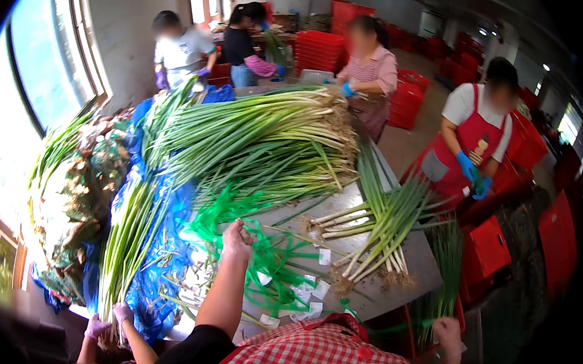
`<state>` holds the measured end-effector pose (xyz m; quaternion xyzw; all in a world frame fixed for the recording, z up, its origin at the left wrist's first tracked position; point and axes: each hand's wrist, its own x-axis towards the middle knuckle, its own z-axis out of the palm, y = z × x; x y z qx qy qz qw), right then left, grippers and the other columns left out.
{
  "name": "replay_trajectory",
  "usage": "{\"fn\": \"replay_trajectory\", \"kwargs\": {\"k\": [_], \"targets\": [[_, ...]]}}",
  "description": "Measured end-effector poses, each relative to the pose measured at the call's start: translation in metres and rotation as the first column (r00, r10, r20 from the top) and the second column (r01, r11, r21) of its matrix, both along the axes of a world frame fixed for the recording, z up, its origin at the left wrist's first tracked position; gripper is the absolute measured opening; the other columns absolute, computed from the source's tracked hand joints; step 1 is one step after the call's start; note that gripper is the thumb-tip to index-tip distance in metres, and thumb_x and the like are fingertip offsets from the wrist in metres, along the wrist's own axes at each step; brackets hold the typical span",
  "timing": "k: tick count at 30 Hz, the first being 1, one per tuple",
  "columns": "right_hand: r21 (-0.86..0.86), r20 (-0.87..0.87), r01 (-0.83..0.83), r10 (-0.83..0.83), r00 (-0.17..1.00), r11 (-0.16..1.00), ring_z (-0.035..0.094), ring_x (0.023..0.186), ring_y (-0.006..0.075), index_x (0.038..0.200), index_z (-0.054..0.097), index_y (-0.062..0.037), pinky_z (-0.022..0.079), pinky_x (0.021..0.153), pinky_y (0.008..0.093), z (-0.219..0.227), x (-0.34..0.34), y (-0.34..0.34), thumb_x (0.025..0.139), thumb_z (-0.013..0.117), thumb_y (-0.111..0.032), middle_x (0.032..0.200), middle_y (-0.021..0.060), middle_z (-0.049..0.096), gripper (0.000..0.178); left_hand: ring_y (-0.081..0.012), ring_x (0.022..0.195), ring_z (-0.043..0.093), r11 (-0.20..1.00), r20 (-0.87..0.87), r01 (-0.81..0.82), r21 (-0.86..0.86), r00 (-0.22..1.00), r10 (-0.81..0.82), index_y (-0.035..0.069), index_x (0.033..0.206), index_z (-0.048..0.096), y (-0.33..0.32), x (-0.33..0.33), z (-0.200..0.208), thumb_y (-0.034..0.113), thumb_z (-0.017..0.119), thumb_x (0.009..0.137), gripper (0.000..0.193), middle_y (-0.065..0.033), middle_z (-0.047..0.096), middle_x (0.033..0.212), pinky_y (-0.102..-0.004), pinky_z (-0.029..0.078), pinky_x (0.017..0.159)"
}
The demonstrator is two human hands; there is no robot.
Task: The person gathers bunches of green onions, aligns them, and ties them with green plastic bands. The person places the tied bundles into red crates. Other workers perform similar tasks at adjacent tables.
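Observation:
My left hand (237, 238) is closed in a fist above a tangle of green plastic strips (218, 219) in the middle of the table. Whether it grips one of them is hidden. Low on the right, my right hand (448, 335) has its fingers curled at the end of a thin green plastic strip (421, 322). Beside it, green onions (442, 274) stand upright in a red crate (459, 314). A smaller heap of green onions (380, 222) lies crosswise on the table's right side, roots toward me.
A large pile of green onions (261, 132) covers the far part of the metal table (402, 284). White paper tags (309, 310) lie near me. At lower left, a co-worker's purple-gloved hands (109, 321) hold green onions on blue plastic (152, 287). Other people work around the table.

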<state>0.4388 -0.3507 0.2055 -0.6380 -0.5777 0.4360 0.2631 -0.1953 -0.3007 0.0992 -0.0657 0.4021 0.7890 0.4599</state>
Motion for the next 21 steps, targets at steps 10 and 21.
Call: {"fn": "replay_trajectory", "kwargs": {"k": [10, 21], "targets": [[0.435, 0.200, -0.778, 0.793, 0.575, 0.454, 0.067, 0.078, 0.0213, 0.107, 0.068, -0.0122, 0.051, 0.069, 0.0331, 0.070, -0.164, -0.016, 0.081, 0.063, -0.008, 0.089, 0.0126, 0.067, 0.027, -0.0204, 0.082, 0.054, 0.272, -0.051, 0.760, 0.590, 0.371, -0.927, 0.006, 0.131, 0.045, -0.033, 0.257, 0.125, 0.042, 0.050, 0.094, 0.052, -0.0077, 0.057, 0.091, -0.0357, 0.044, 0.078], [-0.352, 0.212, -0.605, 0.690, 0.692, 0.714, 0.067, 0.083, 0.0250, 0.104, 0.070, -0.0086, 0.052, 0.076, 0.0349, -0.025, -0.038, -0.067, 0.080, 0.065, -0.018, 0.091, 0.0124, 0.070, 0.026, -0.0119, 0.043, 0.028, 0.546, -0.416, 0.784, 0.296, 0.620, -0.665, 0.009, 0.094, 0.051, 0.004, 0.237, 0.161, 0.043, 0.047, 0.096, 0.035, 0.0019, 0.030, 0.051, -0.0271, 0.024, 0.043]]}}
